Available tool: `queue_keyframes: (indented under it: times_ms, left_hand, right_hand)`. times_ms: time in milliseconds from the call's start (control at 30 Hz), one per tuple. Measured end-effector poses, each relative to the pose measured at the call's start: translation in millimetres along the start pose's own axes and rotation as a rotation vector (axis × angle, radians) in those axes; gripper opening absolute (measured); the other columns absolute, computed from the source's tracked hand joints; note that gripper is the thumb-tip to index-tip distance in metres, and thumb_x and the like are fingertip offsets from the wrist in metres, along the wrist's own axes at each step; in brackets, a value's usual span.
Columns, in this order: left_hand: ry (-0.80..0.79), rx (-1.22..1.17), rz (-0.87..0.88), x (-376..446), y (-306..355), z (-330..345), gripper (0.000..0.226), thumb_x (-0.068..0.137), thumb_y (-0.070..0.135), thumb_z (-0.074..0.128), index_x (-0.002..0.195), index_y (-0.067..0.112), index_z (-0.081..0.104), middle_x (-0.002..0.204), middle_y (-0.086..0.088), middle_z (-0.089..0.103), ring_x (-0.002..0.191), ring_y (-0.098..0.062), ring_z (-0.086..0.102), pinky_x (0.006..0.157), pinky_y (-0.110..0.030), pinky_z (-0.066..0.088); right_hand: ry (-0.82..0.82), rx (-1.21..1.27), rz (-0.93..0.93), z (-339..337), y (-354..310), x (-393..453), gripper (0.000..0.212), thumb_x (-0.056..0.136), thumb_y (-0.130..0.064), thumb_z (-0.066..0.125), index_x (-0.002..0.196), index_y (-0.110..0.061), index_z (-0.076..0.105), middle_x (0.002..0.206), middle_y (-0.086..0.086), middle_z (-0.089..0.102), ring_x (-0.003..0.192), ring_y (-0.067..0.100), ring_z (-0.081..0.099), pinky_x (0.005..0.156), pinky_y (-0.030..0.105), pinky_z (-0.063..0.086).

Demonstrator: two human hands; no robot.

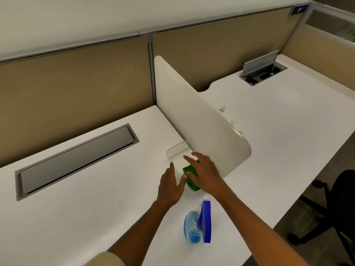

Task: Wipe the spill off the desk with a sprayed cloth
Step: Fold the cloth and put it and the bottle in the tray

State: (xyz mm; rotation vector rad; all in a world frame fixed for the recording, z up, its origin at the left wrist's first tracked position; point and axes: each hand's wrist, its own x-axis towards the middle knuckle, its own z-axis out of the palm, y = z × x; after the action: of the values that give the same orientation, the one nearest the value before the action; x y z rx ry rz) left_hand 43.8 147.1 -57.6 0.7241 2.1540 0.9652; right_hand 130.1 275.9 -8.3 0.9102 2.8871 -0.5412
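Observation:
A green cloth [189, 172] lies in a clear plastic tray [173, 152] on the white desk [96, 208], beside the white divider panel. My right hand [203, 173] rests on the cloth with fingers spread, its thumb at the cloth's near edge. My left hand [170, 186] lies flat against the tray's left side, fingers straight. A spray bottle [198, 224] with blue liquid and a blue trigger head stands near the desk's front edge, below both hands. No spill shows clearly on this desk.
A white curved divider [192, 120] separates this desk from the right-hand desk [278, 121], where small scraps [221, 108] lie. A grey cable hatch [75, 160] sits at left. Beige partition walls stand behind. A black office chair [338, 208] is at lower right.

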Motion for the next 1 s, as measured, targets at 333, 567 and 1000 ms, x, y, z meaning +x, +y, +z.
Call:
queue_keyframes:
  times_ms: [333, 567, 1000]
  left_hand:
    - [-0.023, 0.604, 0.138, -40.0, 9.8, -34.0, 0.089, 0.090, 0.071, 0.018, 0.159, 0.025, -0.014, 0.169, -0.006, -0.015, 0.157, -0.029, -0.010, 0.125, -0.052, 0.001]
    - [0.018, 0.695, 0.178, -57.9, 1.9, -29.0, 0.104, 0.059, 0.090, -0.030, 0.144, 0.030, -0.029, 0.168, -0.008, -0.018, 0.157, -0.031, -0.010, 0.124, -0.054, -0.001]
    - [-0.017, 0.721, 0.218, -72.8, -6.6, -26.5, 0.107, 0.070, 0.087, -0.024, 0.155, 0.025, -0.006, 0.169, -0.011, -0.002, 0.156, -0.036, 0.004, 0.121, -0.060, 0.008]
  right_hand:
    - [-0.179, 0.160, -0.173, -30.3, 6.2, -82.4, 0.075, 0.086, -0.020, 0.071, 0.147, -0.031, 0.029, 0.154, -0.006, 0.033, 0.141, 0.012, 0.033, 0.104, 0.012, 0.023]
    - [-0.490, 0.337, -0.057, -37.8, 16.6, -130.8, 0.082, 0.079, -0.026, 0.078, 0.141, -0.046, 0.029, 0.149, -0.018, 0.038, 0.135, 0.010, 0.040, 0.106, 0.031, 0.045]
    - [-0.251, 0.630, 0.050, -23.8, -14.2, -149.1, 0.078, 0.056, -0.061, 0.072, 0.125, -0.028, 0.056, 0.124, -0.009, 0.064, 0.113, 0.015, 0.060, 0.097, 0.029, 0.054]
